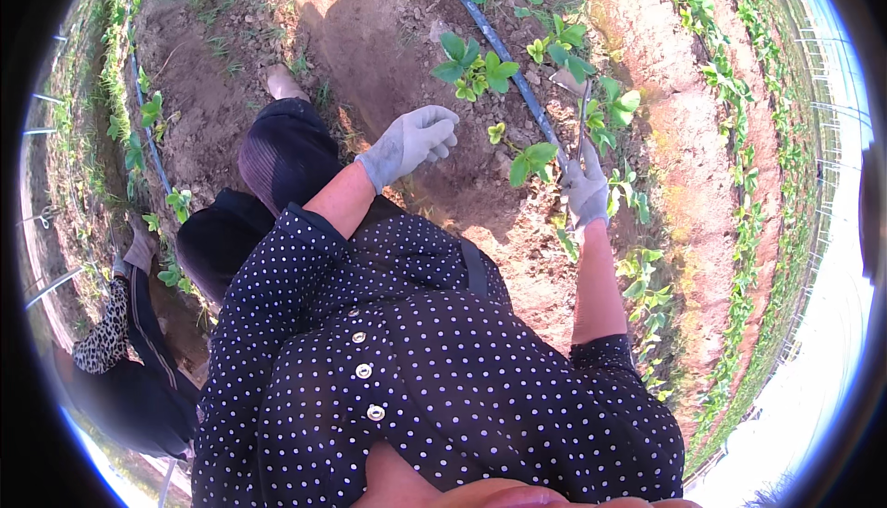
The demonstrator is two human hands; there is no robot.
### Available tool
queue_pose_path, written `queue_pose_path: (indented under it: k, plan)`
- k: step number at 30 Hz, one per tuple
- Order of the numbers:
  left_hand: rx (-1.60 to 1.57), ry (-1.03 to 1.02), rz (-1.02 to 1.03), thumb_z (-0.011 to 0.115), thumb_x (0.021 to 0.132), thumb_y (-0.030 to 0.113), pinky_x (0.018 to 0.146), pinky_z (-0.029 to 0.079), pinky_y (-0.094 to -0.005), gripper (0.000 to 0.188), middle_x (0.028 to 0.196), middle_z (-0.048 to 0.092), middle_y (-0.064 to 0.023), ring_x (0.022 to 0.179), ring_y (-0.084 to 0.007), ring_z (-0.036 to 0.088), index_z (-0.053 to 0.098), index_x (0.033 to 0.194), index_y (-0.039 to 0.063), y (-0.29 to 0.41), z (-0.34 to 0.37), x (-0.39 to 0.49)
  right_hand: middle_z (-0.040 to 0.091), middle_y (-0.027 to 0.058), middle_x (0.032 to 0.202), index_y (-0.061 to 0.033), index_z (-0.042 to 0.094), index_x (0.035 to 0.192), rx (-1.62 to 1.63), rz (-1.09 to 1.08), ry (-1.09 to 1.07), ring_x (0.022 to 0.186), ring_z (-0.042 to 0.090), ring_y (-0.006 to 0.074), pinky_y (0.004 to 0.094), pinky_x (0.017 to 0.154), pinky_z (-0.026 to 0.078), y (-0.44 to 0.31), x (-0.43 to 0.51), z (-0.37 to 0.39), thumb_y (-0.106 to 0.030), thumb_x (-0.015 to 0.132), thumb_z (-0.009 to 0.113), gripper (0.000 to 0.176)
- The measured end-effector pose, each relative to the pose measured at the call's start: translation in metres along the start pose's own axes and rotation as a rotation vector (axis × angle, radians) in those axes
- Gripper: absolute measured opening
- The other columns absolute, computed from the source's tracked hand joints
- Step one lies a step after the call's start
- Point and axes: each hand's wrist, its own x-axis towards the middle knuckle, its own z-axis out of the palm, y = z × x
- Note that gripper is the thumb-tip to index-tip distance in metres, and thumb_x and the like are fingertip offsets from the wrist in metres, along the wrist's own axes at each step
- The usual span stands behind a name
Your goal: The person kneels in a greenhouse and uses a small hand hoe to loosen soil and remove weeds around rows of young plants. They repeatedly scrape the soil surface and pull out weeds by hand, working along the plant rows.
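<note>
My left hand (409,144), in a pale grey work glove, hovers over bare soil in front of my knees. Its fingers are loosely bent, and nothing shows in them. On the right, my right hand (586,186), gloved alike, grips a small hand hoe (584,116). The hoe's thin metal shaft points away from me, and its flat blade (568,81) is at the soil among leaves. A dark drip irrigation hose (500,44) runs along the row and reaches close to the right hand. Leafy young plants, apparently strawberry (478,73), grow on both sides of the hose.
At the left, another person (132,397) bends over a neighbouring row with a second drip hose (147,130). More plant rows (741,161) curve along the right side. Weeds and grass (218,44) grow in the furrow. My bare foot (283,83) is on the soil.
</note>
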Motion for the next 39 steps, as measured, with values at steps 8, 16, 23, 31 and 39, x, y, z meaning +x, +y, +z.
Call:
queue_pose_path:
  k: [8, 16, 23, 31, 39]
  plan:
    - [0.051, -0.043, -0.031, 0.055, 0.107, 0.032, 0.080, 0.052, -0.0267, 0.037, 0.104, 0.069, -0.0019, 0.088, -0.0099, 0.064, 0.059, 0.134, 0.006, 0.004, 0.003, -0.001, 0.069, 0.0095, 0.120, -0.0099, 0.047, 0.156, -0.389, -0.026, 0.122, 0.084, 0.062, 0.0125, 0.0280, 0.071, 0.051, 0.003, 0.040, 0.038, -0.011, 0.100, 0.059, 0.057]
    - [-0.005, -0.087, -0.026, 0.057, 0.106, 0.036, 0.075, 0.054, -0.0272, 0.040, 0.104, 0.071, -0.0024, 0.083, -0.0100, 0.065, 0.061, 0.132, 0.006, 0.009, 0.024, 0.001, 0.072, 0.0185, 0.115, -0.0046, 0.048, 0.153, -0.410, -0.455, 0.082, 0.091, 0.068, 0.0145, 0.0305, 0.078, 0.054, -0.021, -0.062, 0.079, -0.015, 0.102, 0.056, 0.053]
    - [-0.239, 0.162, 0.010, 0.052, 0.109, 0.035, 0.057, 0.046, -0.0210, 0.033, 0.090, 0.071, -0.0012, 0.065, -0.0053, 0.060, 0.066, 0.118, 0.006, 0.003, -0.002, 0.008, 0.073, 0.0142, 0.097, 0.0020, 0.071, 0.111, -0.374, -0.220, -0.031, 0.089, 0.067, 0.0231, 0.0333, 0.083, 0.053, -0.044, 0.011, 0.081, -0.033, 0.099, 0.065, 0.037]
    - [-0.271, 0.141, 0.037, 0.051, 0.109, 0.035, 0.054, 0.043, -0.0205, 0.031, 0.082, 0.069, 0.0005, 0.060, -0.0055, 0.058, 0.067, 0.111, 0.007, 0.009, -0.005, 0.017, 0.070, 0.0226, 0.114, -0.0091, 0.076, 0.113, -0.989, -0.100, 0.144, 0.109, 0.067, 0.0372, 0.0463, 0.095, 0.052, -0.038, 0.202, 0.093, -0.049, 0.081, 0.076, 0.051]
    - [-0.312, 0.151, 0.053, 0.051, 0.109, 0.034, 0.053, 0.043, -0.0205, 0.032, 0.081, 0.069, -0.0004, 0.059, -0.0054, 0.058, 0.067, 0.109, 0.006, 0.019, -0.010, 0.026, 0.074, 0.0014, 0.090, 0.0013, 0.077, 0.104, -0.085, -0.136, 0.003, 0.081, 0.063, 0.0102, 0.0263, 0.077, 0.051, -0.006, 0.221, 0.040, -0.024, 0.092, 0.079, 0.028]
